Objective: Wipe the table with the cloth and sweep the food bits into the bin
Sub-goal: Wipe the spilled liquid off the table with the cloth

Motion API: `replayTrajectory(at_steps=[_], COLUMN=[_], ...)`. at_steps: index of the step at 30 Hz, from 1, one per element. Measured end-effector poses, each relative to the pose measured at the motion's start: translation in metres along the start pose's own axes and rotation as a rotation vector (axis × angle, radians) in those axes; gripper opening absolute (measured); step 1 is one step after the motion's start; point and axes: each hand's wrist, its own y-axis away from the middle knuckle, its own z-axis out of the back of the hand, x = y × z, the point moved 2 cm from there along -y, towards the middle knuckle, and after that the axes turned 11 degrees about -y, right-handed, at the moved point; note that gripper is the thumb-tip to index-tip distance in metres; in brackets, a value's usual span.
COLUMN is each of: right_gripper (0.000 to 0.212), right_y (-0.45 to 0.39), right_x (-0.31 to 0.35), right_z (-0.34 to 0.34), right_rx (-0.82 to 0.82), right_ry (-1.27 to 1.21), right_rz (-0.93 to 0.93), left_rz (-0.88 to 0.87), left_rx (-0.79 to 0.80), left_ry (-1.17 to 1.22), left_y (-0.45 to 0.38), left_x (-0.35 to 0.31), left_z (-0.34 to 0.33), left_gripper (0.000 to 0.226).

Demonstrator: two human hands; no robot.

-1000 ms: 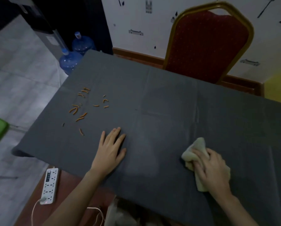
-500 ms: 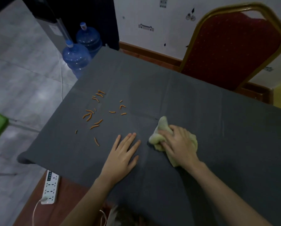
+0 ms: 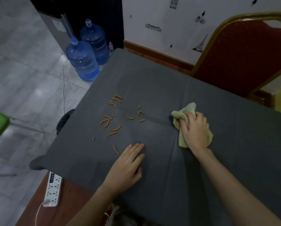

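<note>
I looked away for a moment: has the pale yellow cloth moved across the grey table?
Yes. The pale yellow cloth, under the right hand, has slid leftward toward the scattered orange food bits, which lie where they were on the grey tablecloth.

You won't find anything readable here. The grey cabinet point(image 3: 55, 25) has a pale label point(image 3: 59, 26) on it, but it's way too blurry to make out. The wall point(image 3: 161, 13) only has little picture stickers, no words, and the power strip point(image 3: 52, 190) shows no legible markings either.
</note>
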Motion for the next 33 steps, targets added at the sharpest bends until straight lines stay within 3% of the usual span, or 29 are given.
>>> replayTrajectory(at_steps=[9,11,15,18,21,26,31,33], right_gripper=[0.038,0.042,0.049,0.044,0.034,0.039,0.041,0.043], right_y=[0.088,0.1,0.074,0.034,0.008,0.028,0.07,0.075], right_x=[0.0,-0.024,-0.052,-0.041,-0.013,0.032,0.015,-0.004], right_z=[0.01,0.024,0.041,0.035,0.011,-0.016,0.0,0.011], right_rx=[0.22,0.154,0.03,-0.019,0.026,0.155,0.257,0.262], right_ry=[-0.008,0.051,0.058,0.031,0.001,-0.018,-0.044,-0.022], right_rz=[0.327,0.25,-0.074,-0.102,-0.004,0.225,0.456,0.452], left_rz=[-0.009,-0.007,0.03,0.082,0.14,0.151,0.221,0.284], left_rx=[0.002,-0.009,-0.035,-0.059,-0.075,-0.046,-0.113,-0.157], left_ry=[0.006,0.018,0.015,-0.004,-0.006,0.02,0.067,0.053], left_y=[0.001,0.001,0.002,-0.002,-0.002,0.014,0.044,0.052], left_x=[0.003,0.003,-0.002,-0.01,-0.016,-0.019,-0.009,0.002], left_z=[-0.003,-0.003,-0.004,-0.003,-0.001,0.005,0.01,0.017], left_gripper=[0.04,0.039,0.039,0.038,0.032,0.036,0.028,0.028])
